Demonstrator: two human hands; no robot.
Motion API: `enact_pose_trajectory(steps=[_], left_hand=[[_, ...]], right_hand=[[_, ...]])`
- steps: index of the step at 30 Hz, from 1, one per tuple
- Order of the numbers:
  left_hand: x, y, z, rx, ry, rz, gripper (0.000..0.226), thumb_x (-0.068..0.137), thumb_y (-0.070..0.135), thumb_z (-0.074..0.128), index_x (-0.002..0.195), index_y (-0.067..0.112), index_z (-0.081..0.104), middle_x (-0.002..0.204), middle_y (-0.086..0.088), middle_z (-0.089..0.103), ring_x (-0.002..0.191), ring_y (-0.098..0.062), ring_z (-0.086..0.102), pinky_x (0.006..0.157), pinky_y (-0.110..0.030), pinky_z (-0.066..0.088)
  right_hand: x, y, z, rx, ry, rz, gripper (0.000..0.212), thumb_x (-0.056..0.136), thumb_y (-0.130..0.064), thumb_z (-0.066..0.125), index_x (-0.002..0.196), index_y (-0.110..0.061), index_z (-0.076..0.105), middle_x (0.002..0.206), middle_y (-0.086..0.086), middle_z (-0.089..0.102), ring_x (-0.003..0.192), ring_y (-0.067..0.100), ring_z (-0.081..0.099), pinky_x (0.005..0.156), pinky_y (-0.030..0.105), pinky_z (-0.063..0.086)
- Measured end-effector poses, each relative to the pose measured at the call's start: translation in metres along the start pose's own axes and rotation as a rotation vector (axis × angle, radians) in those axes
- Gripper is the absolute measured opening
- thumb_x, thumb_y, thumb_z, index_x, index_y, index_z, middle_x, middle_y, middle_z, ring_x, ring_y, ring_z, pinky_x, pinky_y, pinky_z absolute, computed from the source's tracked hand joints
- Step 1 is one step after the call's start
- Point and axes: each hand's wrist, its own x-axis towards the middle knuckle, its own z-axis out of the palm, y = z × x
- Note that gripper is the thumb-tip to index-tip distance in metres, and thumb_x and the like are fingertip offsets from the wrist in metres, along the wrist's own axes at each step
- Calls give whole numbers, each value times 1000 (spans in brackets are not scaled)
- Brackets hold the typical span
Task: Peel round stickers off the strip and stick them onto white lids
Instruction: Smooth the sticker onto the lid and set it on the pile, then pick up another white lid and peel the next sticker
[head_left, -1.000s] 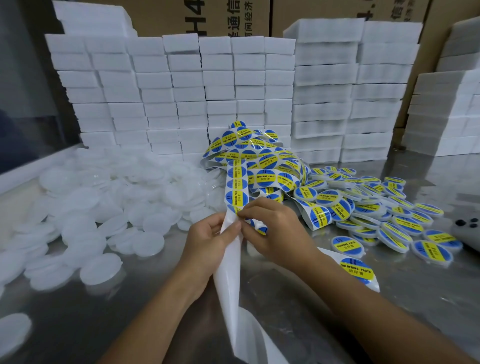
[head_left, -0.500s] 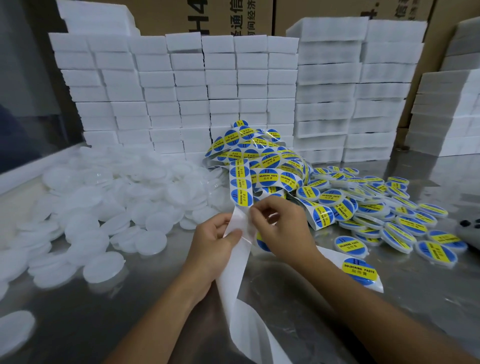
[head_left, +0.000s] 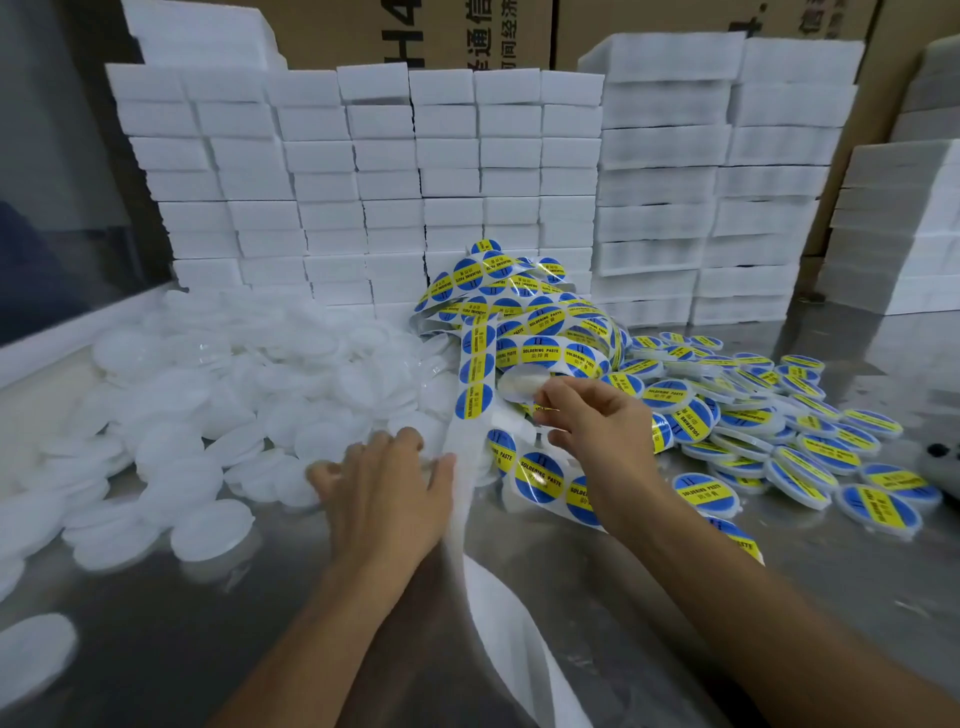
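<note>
Left hand (head_left: 387, 488) left strip (head_left: 475, 379); sticker (head_left: 519, 385) blurred.

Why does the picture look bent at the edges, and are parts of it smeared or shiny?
Head view: the wide lens bows the stacked white blocks outward; the left hand and plain white lids are motion-smeared; the metal table gives soft glare and reflections; the right hand and the peeled sticker it pinches look fairly sharp.

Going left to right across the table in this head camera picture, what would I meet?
Pile of plain white lids → left hand → empty white backing strip → right hand, pinching a peeled sticker → heap of stickered lids.
</note>
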Motion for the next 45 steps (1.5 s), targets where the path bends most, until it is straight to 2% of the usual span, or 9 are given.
enact_pose_trajectory(steps=[4, 7, 10, 13, 19, 30, 37, 41, 45], left_hand=[[13, -22, -13, 219, -271, -217, 75, 83, 75, 38, 142, 30, 31, 152, -10, 21, 142, -40, 12, 106, -75, 12], [22, -43, -18, 150, -484, -384, 97, 82, 79, 38, 153, 26, -2, 159, -14, -13, 143, -46, -18, 112, -70, 7], [22, -48, -16, 139, -495, -422, 100, 83, 77, 40, 153, 23, -6, 158, -14, -16, 143, -43, -21, 112, -65, 6], [20, -45, -9, 68, -408, -375, 82, 89, 66, 43, 151, 23, 10, 159, -10, -9, 147, -34, -13, 111, -68, 14], [15, -40, -3, 93, -200, -130, 41, 98, 33, 47, 136, 17, 45, 151, -6, 29, 137, -25, 28, 103, -45, 33], [18, -41, 0, -95, -44, -56, 51, 87, 0, 55, 135, 19, 56, 134, -10, 47, 117, -32, 45, 95, -40, 42], [18, -19, -2, -662, 128, -55, 44, 90, -2, 51, 125, 23, 55, 103, -10, 62, 94, -33, 57, 78, -31, 42], [19, -6, -4, -1204, -59, -333, 40, 86, -10, 42, 101, 21, 62, 107, -13, 66, 95, -31, 64, 82, -42, 57], [22, -3, -11, -1577, -168, -482, 28, 90, -12, 45, 99, 8, 62, 106, -16, 64, 88, -25, 68, 63, -27, 60]], right_hand=[[-1, 0, 0, -45, 1, -47, 12, 91, -15, 67, 83, -19, 74, 73, -3, 75, 67, 7, 70, 54, 16, 52], [-1, -2, -1, -51, -4, -50, 12, 92, -15, 66, 84, -19, 74, 73, -5, 75, 64, 6, 69, 52, 14, 51], [-2, -2, 0, -62, -13, -59, 12, 92, -15, 66, 84, -19, 74, 72, -7, 74, 62, 5, 68, 52, 14, 51], [-2, -1, 0, -81, -23, -79, 14, 92, -15, 66, 82, -21, 73, 71, -7, 74, 61, 4, 67, 52, 15, 51], [-2, 0, -1, -81, -33, -114, 18, 91, -13, 67, 78, -25, 73, 73, -7, 75, 65, 6, 69, 53, 15, 51], [-1, 3, -1, -112, -48, -167, 22, 88, -12, 69, 79, -32, 73, 75, -8, 75, 69, 5, 68, 59, 15, 54], [4, 11, -2, -162, -13, -211, 22, 84, -6, 74, 103, -17, 73, 81, -6, 73, 78, 6, 70, 73, 16, 56], [8, 15, -4, -225, 4, -240, 28, 86, -7, 74, 112, -13, 71, 84, -6, 71, 73, -4, 65, 72, 11, 53], [9, 16, -5, -228, 13, -258, 22, 86, -5, 73, 100, -22, 73, 86, -6, 72, 75, 1, 66, 72, 15, 54]])
